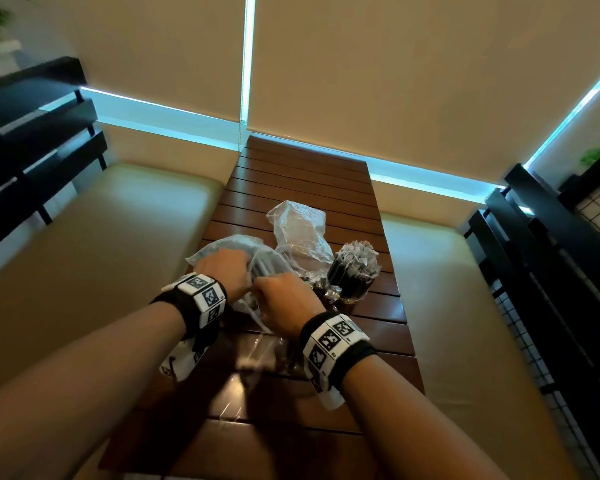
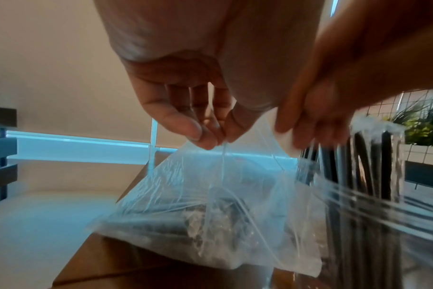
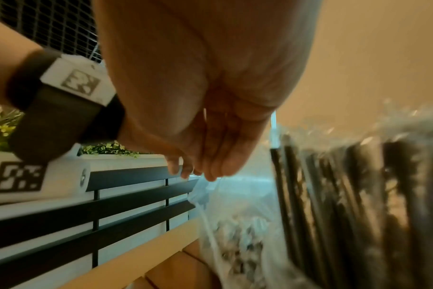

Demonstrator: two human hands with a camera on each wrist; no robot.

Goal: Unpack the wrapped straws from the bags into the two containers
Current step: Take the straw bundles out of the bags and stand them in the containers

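Observation:
A clear plastic bag (image 1: 232,247) of dark wrapped straws lies on the wooden slatted table (image 1: 302,174). My left hand (image 1: 238,271) pinches the bag's top edge; in the left wrist view the left hand (image 2: 214,141) has thumb and fingertips closed on the bag (image 2: 205,205). My right hand (image 1: 265,289) grips the opposite lip, and the right wrist view shows the right hand (image 3: 195,173) curled onto the bag (image 3: 235,224). A clear container (image 1: 352,275) packed with upright wrapped straws (image 2: 363,172) stands just right of my hands. A second container is not clearly visible.
A crumpled, empty-looking clear bag (image 1: 298,230) lies behind the held one. Cream bench cushions (image 1: 94,258) flank the table on both sides, with dark slatted backrests (image 1: 32,140) beyond. Clear plastic glints on the table (image 1: 257,355) under my wrists.

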